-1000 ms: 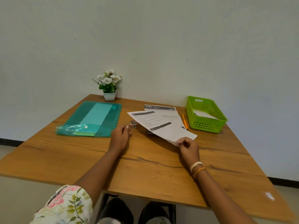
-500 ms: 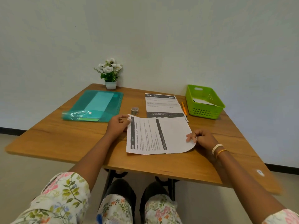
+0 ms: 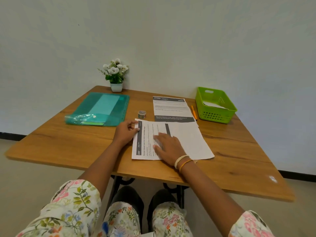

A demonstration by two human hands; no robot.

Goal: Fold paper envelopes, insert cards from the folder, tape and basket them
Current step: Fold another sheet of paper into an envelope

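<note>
While the left hand [image 3: 126, 132] pinches the far left corner of the printed sheet [image 3: 186, 141] lying flat on the wooden table [image 3: 68, 144], the right hand [image 3: 168, 147] presses it with straight, spread fingers, the perforated green plastic basket [image 3: 215, 106] beyond the sheet's right.

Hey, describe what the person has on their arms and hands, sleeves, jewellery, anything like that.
Both forearms are bare. Each upper arm has a short white sleeve printed with pink, green and blue flowers. The right hand has two thin bands at its wrist: a cream bracelet and, just behind it, an orange bracelet. The left hand shows no rings, gloves or wristbands.
</note>
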